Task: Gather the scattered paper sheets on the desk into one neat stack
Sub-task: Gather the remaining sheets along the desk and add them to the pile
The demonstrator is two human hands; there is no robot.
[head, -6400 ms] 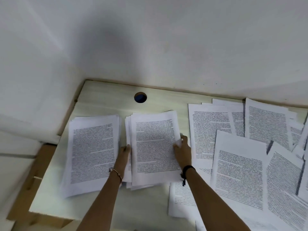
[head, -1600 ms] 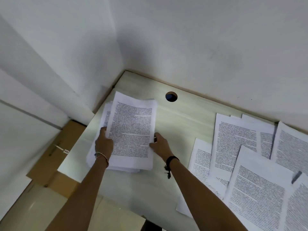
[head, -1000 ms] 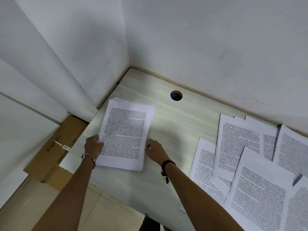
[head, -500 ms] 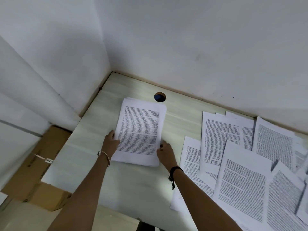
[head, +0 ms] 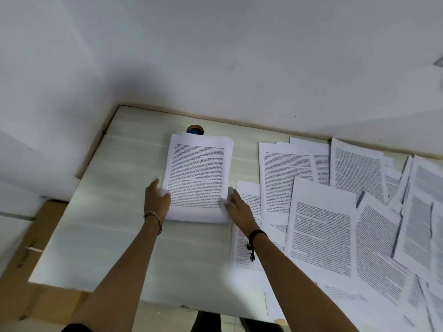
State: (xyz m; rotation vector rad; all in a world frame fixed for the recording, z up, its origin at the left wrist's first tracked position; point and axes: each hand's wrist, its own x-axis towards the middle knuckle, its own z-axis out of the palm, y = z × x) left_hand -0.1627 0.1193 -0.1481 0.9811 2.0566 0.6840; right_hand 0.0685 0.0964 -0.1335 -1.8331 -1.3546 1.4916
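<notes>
A stack of printed paper sheets (head: 197, 176) lies on the pale desk (head: 107, 224), its far edge partly covering the round cable hole (head: 195, 129). My left hand (head: 155, 200) grips the stack's near left edge with the thumb on top. My right hand (head: 237, 207) holds the near right edge, thumb on the top sheet. Several loose printed sheets (head: 321, 236) lie overlapping and askew to the right of the stack; one of them runs under my right wrist.
White walls close off the desk at the back and left, forming a corner. A brown cardboard box (head: 36, 236) sits on the floor below the desk's left edge. More loose sheets (head: 419, 212) reach the right border of the view.
The stack, held at both sides, has slid from the desk's left corner toward the right and back. It now overlaps the cable hole and lies close to the loose sheets.
</notes>
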